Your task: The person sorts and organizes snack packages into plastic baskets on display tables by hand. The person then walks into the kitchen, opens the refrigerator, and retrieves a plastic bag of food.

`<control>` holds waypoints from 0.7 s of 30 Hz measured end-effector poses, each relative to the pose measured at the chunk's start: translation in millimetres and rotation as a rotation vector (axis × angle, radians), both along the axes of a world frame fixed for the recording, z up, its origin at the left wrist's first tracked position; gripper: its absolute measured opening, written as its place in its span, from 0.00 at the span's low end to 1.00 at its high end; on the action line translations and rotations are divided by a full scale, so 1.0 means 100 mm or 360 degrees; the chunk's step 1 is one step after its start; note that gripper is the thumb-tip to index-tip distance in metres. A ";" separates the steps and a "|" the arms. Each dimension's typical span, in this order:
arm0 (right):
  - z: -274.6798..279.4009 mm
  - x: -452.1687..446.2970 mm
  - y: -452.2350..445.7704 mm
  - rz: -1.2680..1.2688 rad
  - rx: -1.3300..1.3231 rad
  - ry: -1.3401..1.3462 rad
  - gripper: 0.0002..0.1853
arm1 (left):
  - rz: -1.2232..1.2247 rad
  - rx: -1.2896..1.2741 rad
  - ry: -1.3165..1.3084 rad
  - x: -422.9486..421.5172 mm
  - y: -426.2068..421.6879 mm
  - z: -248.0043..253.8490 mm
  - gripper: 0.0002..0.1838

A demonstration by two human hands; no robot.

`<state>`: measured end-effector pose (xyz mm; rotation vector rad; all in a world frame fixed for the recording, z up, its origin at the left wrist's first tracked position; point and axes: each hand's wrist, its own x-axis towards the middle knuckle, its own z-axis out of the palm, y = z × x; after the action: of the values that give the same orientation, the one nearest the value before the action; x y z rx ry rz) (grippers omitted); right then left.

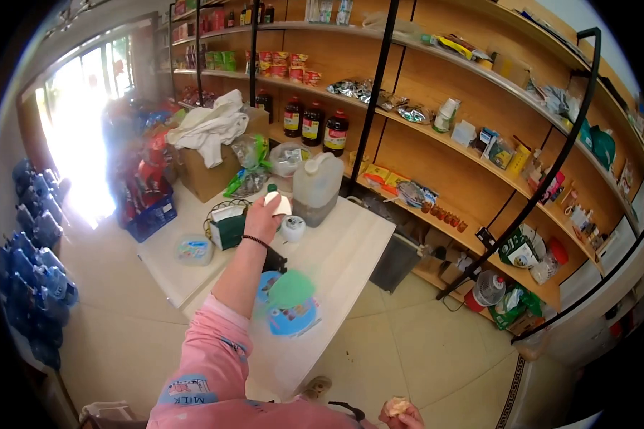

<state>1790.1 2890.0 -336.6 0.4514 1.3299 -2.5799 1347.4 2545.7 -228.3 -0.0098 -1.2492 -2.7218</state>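
Note:
My left hand (pixel 262 220) reaches over the table (pixel 343 247), closed on a white round lid (pixel 279 203). Just beside and below it stands a small white jar (pixel 293 228) with a dark spot on top. A green-capped bottle is partly hidden behind the hand. At the bottom edge, my right hand (pixel 406 418) is closed on a small pale, food-like piece (pixel 396 406), too small to identify. A large translucent jug (pixel 317 189) is to the right of my left hand, and a dark green box (pixel 228 227) to its left.
A blue picture mat (pixel 292 314), a green translucent object (pixel 291 288) and a clear tub (pixel 194 249) lie on the table. Behind are a cardboard box (pixel 202 171) with white cloth and stocked shelves (pixel 436 136). A dark bin (pixel 395 261) stands right; blue bottles (pixel 39 286) line the left.

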 end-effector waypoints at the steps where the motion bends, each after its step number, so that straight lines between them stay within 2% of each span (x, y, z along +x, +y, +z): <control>1: 0.03 -0.11 0.09 0.0128 0.0051 0.0057 0.13 | 0.0026 -0.0014 -0.0001 -0.20 0.02 -0.05 0.12; 2: 0.07 -0.22 0.10 0.0123 0.0049 0.0043 0.13 | 0.0048 -0.0032 -0.0005 -0.42 0.02 -0.15 0.11; 4: 0.16 -0.39 0.02 -0.0140 0.0059 0.0105 0.12 | 0.0092 0.0014 -0.0127 -0.66 0.06 -0.17 0.11; 6: 0.21 -0.47 0.05 -0.0128 0.0030 0.0076 0.12 | 0.0207 0.0125 -0.0174 -0.80 0.14 -0.08 0.13; 8: 0.29 -0.55 0.15 -0.0063 0.0023 0.0047 0.12 | 0.0226 0.0194 -0.0026 -1.04 0.11 -0.15 0.15; 11: 0.30 -0.70 0.29 -0.0013 0.0013 0.0046 0.12 | 0.0370 -0.0075 0.0002 -1.50 0.14 -0.13 0.14; 14: 0.09 -0.75 0.36 -0.0108 -0.0044 -0.0039 0.14 | 0.0389 -0.0313 -0.0169 -2.42 -0.02 -0.19 0.12; 16: -0.03 -0.82 0.42 -0.0010 -0.0215 0.0121 0.17 | 0.0113 -0.0119 -0.0193 -3.26 -0.31 -0.50 0.16; 18: 0.26 -1.00 0.37 -0.0057 -0.0130 -0.0018 0.18 | 0.0202 -0.0226 -0.0294 -3.12 -0.16 -0.26 0.20; 19: 0.40 -1.01 0.35 -0.0073 -0.0067 -0.0178 0.19 | 0.0119 -0.0104 -0.0256 -3.59 -0.38 -0.59 0.24; 20: 0.38 -1.00 0.38 -0.0189 -0.0056 -0.0186 0.19 | 0.0156 -0.0165 -0.0121 -3.40 -0.23 -0.51 0.25; 21: 0.27 -1.03 0.44 -0.0102 -0.0109 -0.0127 0.20 | -0.0319 -0.0032 -0.0072 -3.23 -0.19 -0.47 0.25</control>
<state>1687.3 2934.4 -310.0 0.5869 1.2159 -2.6199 1024.2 2526.9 -275.0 -0.0803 -1.3566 -2.8930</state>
